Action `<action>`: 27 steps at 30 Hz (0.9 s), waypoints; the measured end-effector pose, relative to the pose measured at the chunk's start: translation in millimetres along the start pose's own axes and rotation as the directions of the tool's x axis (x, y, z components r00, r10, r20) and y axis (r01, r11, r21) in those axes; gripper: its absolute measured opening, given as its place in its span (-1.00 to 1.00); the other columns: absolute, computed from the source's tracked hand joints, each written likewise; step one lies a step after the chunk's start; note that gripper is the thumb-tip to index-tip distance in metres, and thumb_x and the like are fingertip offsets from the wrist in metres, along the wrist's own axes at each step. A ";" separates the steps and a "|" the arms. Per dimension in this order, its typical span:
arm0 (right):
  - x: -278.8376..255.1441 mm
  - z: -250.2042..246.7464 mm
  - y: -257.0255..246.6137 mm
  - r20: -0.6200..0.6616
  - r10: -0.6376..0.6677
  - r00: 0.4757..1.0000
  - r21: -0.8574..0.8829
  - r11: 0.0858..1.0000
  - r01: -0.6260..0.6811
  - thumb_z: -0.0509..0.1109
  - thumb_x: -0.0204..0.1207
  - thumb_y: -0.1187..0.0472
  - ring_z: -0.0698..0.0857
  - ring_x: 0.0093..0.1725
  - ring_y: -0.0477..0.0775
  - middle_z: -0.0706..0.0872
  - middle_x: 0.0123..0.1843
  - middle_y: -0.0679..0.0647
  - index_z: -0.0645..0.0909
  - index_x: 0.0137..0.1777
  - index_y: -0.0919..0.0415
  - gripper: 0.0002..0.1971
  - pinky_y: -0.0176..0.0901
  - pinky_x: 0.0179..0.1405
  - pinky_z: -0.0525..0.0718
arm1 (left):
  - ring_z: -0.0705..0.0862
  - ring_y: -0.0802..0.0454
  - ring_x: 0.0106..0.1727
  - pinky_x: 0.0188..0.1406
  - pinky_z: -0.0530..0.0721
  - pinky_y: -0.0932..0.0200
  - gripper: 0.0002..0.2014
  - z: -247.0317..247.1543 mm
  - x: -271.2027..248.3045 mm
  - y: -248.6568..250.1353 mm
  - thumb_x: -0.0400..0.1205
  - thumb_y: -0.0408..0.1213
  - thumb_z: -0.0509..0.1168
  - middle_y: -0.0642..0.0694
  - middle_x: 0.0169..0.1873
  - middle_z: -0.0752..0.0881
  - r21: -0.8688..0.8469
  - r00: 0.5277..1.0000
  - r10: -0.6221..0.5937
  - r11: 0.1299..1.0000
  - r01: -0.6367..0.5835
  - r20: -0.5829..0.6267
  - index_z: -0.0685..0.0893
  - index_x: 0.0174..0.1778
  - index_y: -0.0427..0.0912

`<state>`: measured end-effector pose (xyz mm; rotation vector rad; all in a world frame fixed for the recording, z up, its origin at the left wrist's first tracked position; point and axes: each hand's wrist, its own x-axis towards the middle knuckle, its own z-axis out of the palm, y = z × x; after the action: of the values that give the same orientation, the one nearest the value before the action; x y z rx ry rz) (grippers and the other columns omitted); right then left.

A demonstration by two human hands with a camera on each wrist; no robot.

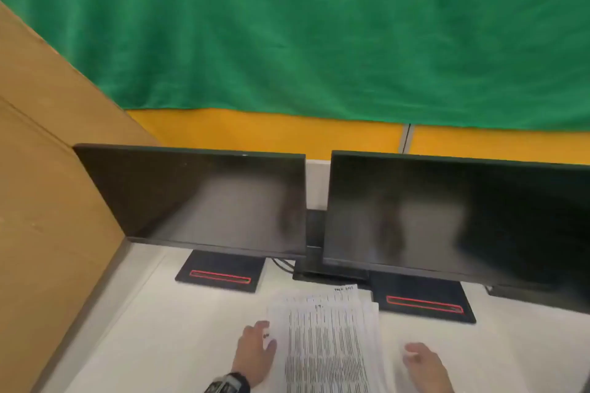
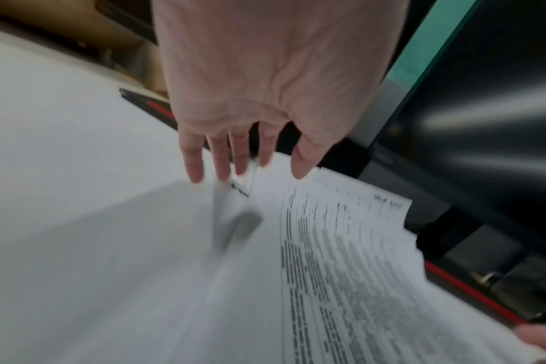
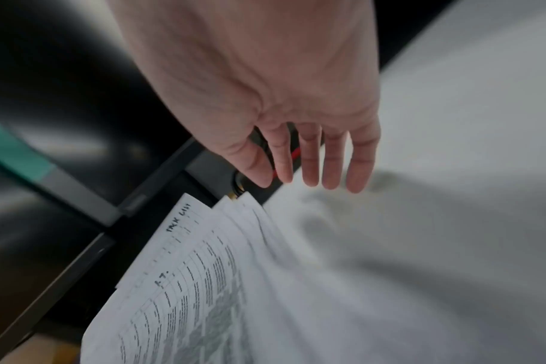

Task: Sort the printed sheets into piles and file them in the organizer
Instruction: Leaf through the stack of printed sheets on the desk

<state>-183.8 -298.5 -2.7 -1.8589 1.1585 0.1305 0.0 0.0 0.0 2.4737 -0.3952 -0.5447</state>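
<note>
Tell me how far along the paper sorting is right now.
Barely started. The printed sheets lie in one loosely fanned stack on the desk, no separate piles. The left hand and right hand flank it, fingers open, gripping nothing. Sorting and filing remain; no organizer is in view.

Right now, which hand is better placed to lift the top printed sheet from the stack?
Probably the left hand: its fingers already reach the left edge of the printed sheets. The right hand hangs open beside the stack's right side, with nothing held.
</note>
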 end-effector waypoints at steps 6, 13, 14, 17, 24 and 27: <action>9.9 66.6 -18.2 0.046 0.025 0.999 0.007 1.000 -0.026 0.21 0.31 0.13 0.63 0.13 0.15 0.70 0.13 0.15 0.63 0.02 0.33 -0.63 -0.05 0.30 0.55 | 0.26 -0.21 0.50 0.47 0.35 -0.11 -0.40 9.5 9.2 29.2 0.65 -0.08 0.08 -0.21 0.50 0.24 0.173 0.977 -0.194 0.969 0.177 0.085 0.06 0.58 -0.16; -30.2 72.4 -20.1 0.067 -0.048 0.997 -0.113 0.992 0.056 0.30 0.47 0.25 0.62 0.11 0.12 0.66 0.15 0.13 0.45 0.22 0.23 -0.69 -0.13 0.05 0.53 | 0.36 -0.20 0.41 0.38 0.46 -0.08 -0.57 18.9 -0.3 25.1 0.65 -0.16 0.06 -0.22 0.38 0.32 0.231 0.982 -0.121 0.969 0.086 0.143 0.27 0.44 -0.17; -37.2 69.4 -18.6 0.073 -0.050 0.996 -0.136 0.989 0.060 0.29 0.48 0.25 0.62 0.10 0.11 0.65 0.15 0.11 0.43 0.23 0.20 -0.69 -0.14 0.03 0.52 | 0.38 -0.20 0.39 0.35 0.48 -0.07 -0.58 19.9 -3.0 24.2 0.65 -0.18 0.05 -0.22 0.37 0.32 0.238 0.982 -0.124 0.967 0.086 0.145 0.27 0.43 -0.18; -52.5 61.6 -13.4 0.081 -0.041 0.996 -0.213 0.975 0.058 0.24 0.52 0.23 0.63 0.04 0.09 0.67 0.14 0.08 0.43 0.22 0.15 -0.73 -0.13 0.01 0.55 | 0.49 -0.20 0.30 0.20 0.57 -0.02 -0.61 27.5 -16.6 26.3 0.64 -0.21 0.07 -0.20 0.36 0.32 0.342 0.979 -0.178 0.930 0.134 0.101 0.28 0.39 -0.18; -58.9 56.1 -30.5 -0.072 -0.277 0.958 -0.352 0.906 0.235 0.20 0.54 0.28 0.55 0.20 0.20 0.44 0.26 0.17 0.40 0.34 0.12 -0.64 0.02 0.21 0.59 | 0.17 -0.26 0.53 0.51 0.18 -0.30 -0.41 35.3 -4.3 32.3 0.57 -0.09 0.23 -0.23 0.53 0.15 0.666 0.965 0.239 0.704 -0.248 0.106 0.17 0.48 -0.08; -53.0 56.6 -42.2 -0.037 -0.357 0.933 -0.353 0.879 0.322 0.25 0.54 0.31 0.45 0.32 0.12 0.39 0.33 0.14 0.38 0.44 0.07 -0.54 -0.09 0.26 0.54 | 0.34 -0.18 0.34 0.34 0.40 -0.14 -0.55 24.4 4.4 33.5 0.52 -0.11 0.29 -0.16 0.34 0.34 0.632 0.957 0.275 0.725 -0.272 0.096 0.37 0.31 -0.06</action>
<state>-161.4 -215.8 18.5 -2.3764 0.8945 0.0389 -12.7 -39.7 -0.1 2.9735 -1.0879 -0.3017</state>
